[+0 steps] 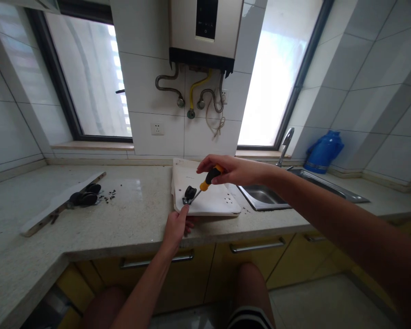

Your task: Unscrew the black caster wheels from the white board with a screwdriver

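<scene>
Gripping the orange-and-black-handled screwdriver (208, 179) in my right hand (233, 170), fingers wrapped around the handle, I have its metal shaft slanting down-left to a small black caster wheel with a metal mounting plate (189, 194). That caster sits on the near-left part of a flat white board (210, 201) lying on the speckled stone countertop (130, 219) at the middle of the frame. My left hand (176, 227) presses at the board's near edge just below the caster, thumb up against it. Left of centre, more black caster wheels (85, 196) rest beside a long white panel (60, 203). To the right lie a steel sink (270, 196) and a blue jug (324, 151).
</scene>
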{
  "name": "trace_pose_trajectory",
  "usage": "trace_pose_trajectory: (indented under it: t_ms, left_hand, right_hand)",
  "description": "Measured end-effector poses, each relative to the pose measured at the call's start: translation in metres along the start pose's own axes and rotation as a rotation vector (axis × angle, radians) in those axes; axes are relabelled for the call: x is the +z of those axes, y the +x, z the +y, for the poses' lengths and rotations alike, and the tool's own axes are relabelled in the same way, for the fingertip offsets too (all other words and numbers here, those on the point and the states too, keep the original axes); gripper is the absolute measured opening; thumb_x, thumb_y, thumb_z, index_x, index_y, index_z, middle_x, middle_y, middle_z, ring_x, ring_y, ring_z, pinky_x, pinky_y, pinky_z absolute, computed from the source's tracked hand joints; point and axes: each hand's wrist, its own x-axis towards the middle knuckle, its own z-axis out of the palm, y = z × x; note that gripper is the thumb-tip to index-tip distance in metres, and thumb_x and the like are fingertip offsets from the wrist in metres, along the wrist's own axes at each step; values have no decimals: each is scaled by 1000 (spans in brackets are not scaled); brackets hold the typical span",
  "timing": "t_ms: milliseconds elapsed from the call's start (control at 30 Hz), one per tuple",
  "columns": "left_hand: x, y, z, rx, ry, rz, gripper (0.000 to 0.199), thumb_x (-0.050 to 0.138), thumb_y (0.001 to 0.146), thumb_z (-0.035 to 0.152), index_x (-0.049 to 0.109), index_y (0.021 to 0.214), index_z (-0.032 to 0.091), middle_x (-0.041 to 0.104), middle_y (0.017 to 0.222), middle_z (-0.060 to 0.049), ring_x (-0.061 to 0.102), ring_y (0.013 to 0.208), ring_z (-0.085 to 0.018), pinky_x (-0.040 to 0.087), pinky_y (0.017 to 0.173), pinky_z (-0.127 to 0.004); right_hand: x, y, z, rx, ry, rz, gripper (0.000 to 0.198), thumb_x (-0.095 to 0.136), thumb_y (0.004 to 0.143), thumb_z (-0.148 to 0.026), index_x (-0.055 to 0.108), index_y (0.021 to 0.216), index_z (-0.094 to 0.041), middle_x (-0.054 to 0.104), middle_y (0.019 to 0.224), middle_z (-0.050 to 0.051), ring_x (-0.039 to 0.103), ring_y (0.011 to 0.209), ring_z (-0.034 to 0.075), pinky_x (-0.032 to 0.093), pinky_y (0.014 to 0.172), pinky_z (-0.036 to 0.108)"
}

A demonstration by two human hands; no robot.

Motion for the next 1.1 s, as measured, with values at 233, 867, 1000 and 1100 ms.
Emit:
trace_pose_trajectory:
  t_ms: [233, 867, 1000, 1100]
  left_hand:
    - [-9, -15, -9, 29, 101, -38, 67, 69, 79, 84, 67, 66, 18, 71, 63, -11, 65, 56, -24, 47, 48, -31]
    - [-77, 32, 82, 480, 553, -194, 68, 56, 103, 79, 70, 71, 21, 64, 64, -2, 59, 62, -18, 45, 64, -30]
    - [-39, 79, 110, 648, 539, -565, 47, 56, 110, 62, 80, 111, 22, 81, 115, -8, 71, 108, -25, 53, 97, -34]
    - [-16, 107, 109, 591, 589, -921, 51, 61, 106, 65, 83, 101, 19, 82, 103, -9, 73, 94, -25, 56, 87, -33]
  right_hand:
    - [10, 1, -23, 198, -397, 195, 53, 38, 112, -62, 67, 112, -18, 75, 93, 16, 64, 84, 27, 40, 78, 42]
    - [1, 3, -20, -149, -392, 29, 33, 45, 115, -49, 55, 137, -26, 75, 129, 7, 65, 100, 19, 41, 85, 35]
    - [5, 12, -25, 90, -610, 142, 52, 37, 113, -69, 64, 127, -27, 71, 84, 4, 53, 69, 20, 29, 70, 36]
    - [8, 14, -26, 113, -631, 154, 51, 30, 115, -63, 66, 125, -28, 72, 80, 5, 56, 70, 21, 28, 69, 36]
